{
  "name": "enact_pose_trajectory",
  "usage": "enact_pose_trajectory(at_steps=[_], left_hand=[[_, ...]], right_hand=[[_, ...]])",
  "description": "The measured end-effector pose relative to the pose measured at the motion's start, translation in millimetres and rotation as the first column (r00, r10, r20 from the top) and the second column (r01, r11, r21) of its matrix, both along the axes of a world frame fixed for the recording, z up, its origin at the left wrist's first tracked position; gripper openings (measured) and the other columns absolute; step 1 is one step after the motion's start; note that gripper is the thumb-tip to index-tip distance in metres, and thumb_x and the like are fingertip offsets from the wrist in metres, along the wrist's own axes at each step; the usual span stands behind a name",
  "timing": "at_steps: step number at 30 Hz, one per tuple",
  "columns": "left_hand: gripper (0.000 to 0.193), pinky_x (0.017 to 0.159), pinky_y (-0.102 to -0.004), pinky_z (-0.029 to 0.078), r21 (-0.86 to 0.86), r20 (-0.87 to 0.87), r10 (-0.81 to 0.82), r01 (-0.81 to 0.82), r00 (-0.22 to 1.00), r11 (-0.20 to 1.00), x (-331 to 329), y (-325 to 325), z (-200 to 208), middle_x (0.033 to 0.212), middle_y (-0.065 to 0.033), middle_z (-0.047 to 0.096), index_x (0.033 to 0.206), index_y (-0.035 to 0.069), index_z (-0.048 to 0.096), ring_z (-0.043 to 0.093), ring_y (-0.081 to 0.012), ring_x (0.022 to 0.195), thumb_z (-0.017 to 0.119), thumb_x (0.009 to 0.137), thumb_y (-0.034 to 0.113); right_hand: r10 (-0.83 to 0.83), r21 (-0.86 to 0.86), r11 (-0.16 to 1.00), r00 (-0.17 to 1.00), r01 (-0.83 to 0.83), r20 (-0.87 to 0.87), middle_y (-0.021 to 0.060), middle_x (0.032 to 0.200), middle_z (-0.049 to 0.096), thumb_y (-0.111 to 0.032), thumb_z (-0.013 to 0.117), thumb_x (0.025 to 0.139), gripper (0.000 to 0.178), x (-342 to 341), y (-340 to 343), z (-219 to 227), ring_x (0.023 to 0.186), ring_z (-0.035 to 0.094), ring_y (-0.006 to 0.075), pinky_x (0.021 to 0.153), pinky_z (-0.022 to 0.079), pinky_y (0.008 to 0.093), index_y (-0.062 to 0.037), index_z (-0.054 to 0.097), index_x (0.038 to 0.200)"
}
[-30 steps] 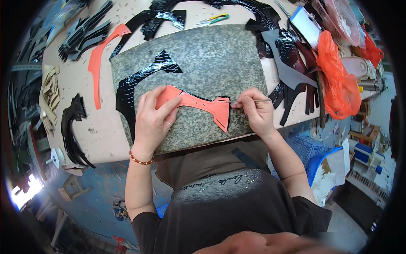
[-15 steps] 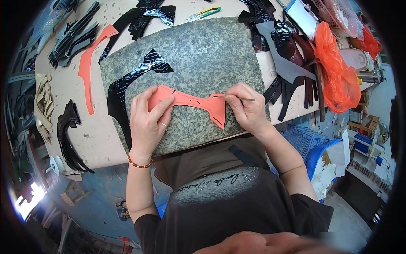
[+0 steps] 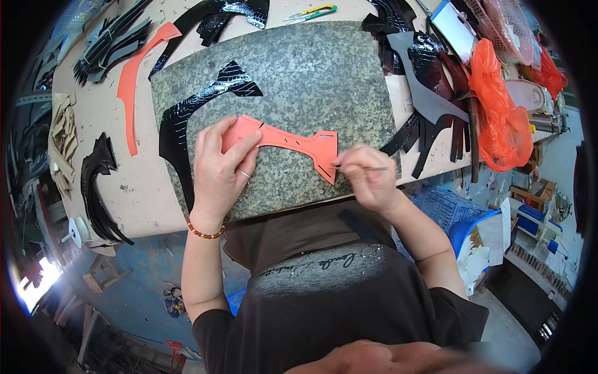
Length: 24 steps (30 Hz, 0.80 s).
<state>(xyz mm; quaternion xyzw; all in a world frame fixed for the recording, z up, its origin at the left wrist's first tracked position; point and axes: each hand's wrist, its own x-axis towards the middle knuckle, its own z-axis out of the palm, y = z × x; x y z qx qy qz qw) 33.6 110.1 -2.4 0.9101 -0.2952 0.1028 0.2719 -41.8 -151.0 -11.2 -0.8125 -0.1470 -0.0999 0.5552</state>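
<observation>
While palm-down, left hand (image 3: pixel 218 163) on template (image 3: pixel 274 136)

we see yellow-and-green snips (image 3: pixel 319 12), a red bag (image 3: pixel 498 112) at right, a blue crate (image 3: pixel 445 204) lower down, and, at left, beige strips (image 3: pixel 63 140) beyond a white spool (image 3: pixel 79 230).

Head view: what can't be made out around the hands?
In the head view:
Coral piece, left end: covered by left hand.
Thin tool, gripped part: hidden by right hand.
Whether its tip touches the coral piece: too small.
Glossy black piece, far side: cut off by top edge.
</observation>
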Motion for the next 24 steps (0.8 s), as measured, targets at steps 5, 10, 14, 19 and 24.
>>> enact_pose_trajectory(at_steps=[5,10,14,19,24], left_hand=[[0.031,0.089,-0.0387,0.046,-0.02,0.002,-0.002,0.002,1.0,1.0,1,0,-2,0.117,-0.0144,0.058,0.105,0.014,0.072,0.055,-0.0313,0.105,0.074,0.075,0.007],[0.032,0.086,-0.0392,0.048,-0.031,0.023,0.008,-0.007,1.0,0.999,1,2,-4,0.115,-0.0141,0.058,0.104,0.015,0.071,0.056,-0.0319,0.103,0.075,0.073,0.007],[0.034,0.086,-0.0385,0.049,-0.049,0.026,-0.008,0.009,1.0,0.999,1,2,-5,0.116,-0.0133,0.058,0.105,0.016,0.071,0.056,-0.0316,0.104,0.076,0.073,0.006],[0.026,0.086,-0.0399,0.049,-0.078,0.001,0.007,-0.007,1.0,0.997,-2,2,-4,0.114,-0.0143,0.059,0.097,0.01,0.07,0.056,-0.0318,0.103,0.075,0.072,0.006],[0.027,0.087,-0.0407,0.049,-0.093,-0.004,0.014,-0.014,1.0,0.996,-2,3,-3,0.113,-0.0148,0.059,0.097,0.011,0.07,0.057,-0.0322,0.103,0.075,0.071,0.006]], right_hand=[[0.047,-0.148,0.988,0.995,-0.033,0.089,0.0098,0.072,0.056,-0.011,0.064,0.087,0.009,5,10,1,0.063,0.057,0.0291,0.057,0.046,0.036,-0.0053,0.06,0.082],[0.113,-0.08,0.99,0.994,-0.112,0.008,0.0108,0.069,0.058,-0.01,0.063,0.088,0.013,-3,-2,-7,0.066,0.062,0.0256,0.067,0.052,0.0328,-0.0017,0.059,0.078],[-0.032,0.564,0.797,0.947,0.217,-0.319,0.0024,0.066,0.054,-0.011,0.042,0.101,0.037,16,-1,0,0.068,0.06,0.0091,0.066,0.051,0.0265,-0.0035,0.05,0.065],[0.08,0.194,0.981,0.957,-0.025,-0.279,0.0056,0.081,0.066,-0.017,0.049,0.1,0.028,66,40,27,0.067,0.064,0.0137,0.06,0.049,0.0261,0.0035,0.064,0.088],[0.083,-0.038,0.995,0.973,-0.093,-0.215,0.0134,0.083,0.064,-0.015,0.055,0.094,0.019,91,61,22,0.072,0.064,0.0302,0.065,0.05,0.0348,0.0015,0.064,0.09]])
